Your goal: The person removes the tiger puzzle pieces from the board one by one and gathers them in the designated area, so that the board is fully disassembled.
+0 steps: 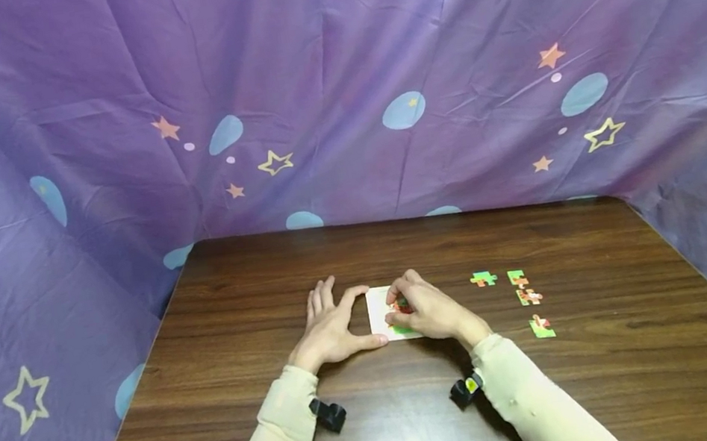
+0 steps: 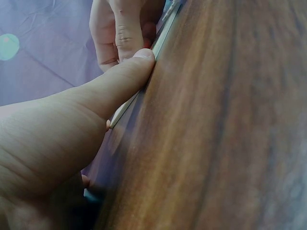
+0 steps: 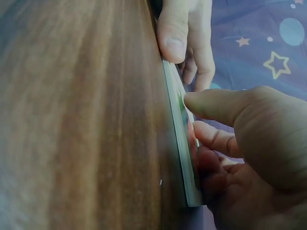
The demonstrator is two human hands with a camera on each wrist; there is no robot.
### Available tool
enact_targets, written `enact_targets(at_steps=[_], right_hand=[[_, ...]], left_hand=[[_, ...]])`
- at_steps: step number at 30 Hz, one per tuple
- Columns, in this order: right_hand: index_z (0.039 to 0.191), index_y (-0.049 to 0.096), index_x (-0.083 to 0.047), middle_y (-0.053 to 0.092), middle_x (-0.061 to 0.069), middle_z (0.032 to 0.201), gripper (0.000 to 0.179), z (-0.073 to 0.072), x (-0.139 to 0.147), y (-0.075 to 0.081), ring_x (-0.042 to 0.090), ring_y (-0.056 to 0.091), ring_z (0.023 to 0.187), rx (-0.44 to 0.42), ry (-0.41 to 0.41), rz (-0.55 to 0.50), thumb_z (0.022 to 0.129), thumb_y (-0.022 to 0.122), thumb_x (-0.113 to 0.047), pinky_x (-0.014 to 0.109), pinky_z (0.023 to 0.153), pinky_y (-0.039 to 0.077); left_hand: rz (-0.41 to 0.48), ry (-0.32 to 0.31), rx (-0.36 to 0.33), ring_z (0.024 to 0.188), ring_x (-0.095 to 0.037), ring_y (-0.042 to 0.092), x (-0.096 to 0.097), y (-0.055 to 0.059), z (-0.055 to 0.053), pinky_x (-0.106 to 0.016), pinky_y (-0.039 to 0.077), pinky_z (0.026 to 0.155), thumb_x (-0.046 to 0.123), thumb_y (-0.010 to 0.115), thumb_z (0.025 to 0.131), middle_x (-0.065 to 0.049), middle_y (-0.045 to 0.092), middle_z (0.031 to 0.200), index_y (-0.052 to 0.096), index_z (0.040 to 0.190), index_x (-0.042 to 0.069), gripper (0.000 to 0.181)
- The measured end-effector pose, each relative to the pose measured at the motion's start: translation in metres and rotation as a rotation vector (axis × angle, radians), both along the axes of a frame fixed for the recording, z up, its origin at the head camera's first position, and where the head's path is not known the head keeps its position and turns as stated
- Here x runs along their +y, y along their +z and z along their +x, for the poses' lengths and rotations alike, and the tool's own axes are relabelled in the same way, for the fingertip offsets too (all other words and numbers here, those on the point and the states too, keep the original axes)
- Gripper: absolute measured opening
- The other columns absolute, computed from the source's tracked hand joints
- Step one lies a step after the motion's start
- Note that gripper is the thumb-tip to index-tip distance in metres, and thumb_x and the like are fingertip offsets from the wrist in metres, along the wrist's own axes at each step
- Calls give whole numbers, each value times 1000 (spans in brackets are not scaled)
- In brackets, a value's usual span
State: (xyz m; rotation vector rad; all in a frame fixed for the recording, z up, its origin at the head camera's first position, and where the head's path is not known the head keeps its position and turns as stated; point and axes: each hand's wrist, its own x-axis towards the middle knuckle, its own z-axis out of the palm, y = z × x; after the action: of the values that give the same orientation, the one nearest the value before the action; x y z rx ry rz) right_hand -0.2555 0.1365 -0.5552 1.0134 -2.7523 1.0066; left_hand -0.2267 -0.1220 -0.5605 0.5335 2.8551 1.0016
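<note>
A small white puzzle board lies flat on the table, with red and green puzzle pieces on its right part. My left hand spans the board's left side. Its thumb presses at the near corner and its index finger touches the far corner, while the other fingers spread out to the left. Over the board, my right hand bends its fingers down, thumb and index finger at either side of a red and green piece. In the right wrist view those fingertips are right at the board's surface; the hand partly hides the pieces.
To the right on the brown wooden table are several loose puzzle pieces: a green one nearest the board, two close together and another nearer me. A purple star-patterned cloth hangs behind and beside the table.
</note>
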Motion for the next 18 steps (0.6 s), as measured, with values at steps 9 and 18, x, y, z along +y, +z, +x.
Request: enact_targets(at_steps=[9,18], right_hand=[[118,66,-13,60,6,112,33,4,0,18,17,56,94,-138,18,0,94,88,-16,33,84,50],[122,69,-12,60,9,113,37,7,11,27,18,59,97,-262,47,-42,92,90,-14,32,85,50]], left_hand=[[-14,0,-14,169,-52,-5,-1,1,-1,-64,-6,137,65,94,80,-31,3,182,46,165,33,102],[-20,-5,7,169,-53,-2,0,-1,-2,-65,-5,137,65,95,79,-32,6,181,47,164,32,102]])
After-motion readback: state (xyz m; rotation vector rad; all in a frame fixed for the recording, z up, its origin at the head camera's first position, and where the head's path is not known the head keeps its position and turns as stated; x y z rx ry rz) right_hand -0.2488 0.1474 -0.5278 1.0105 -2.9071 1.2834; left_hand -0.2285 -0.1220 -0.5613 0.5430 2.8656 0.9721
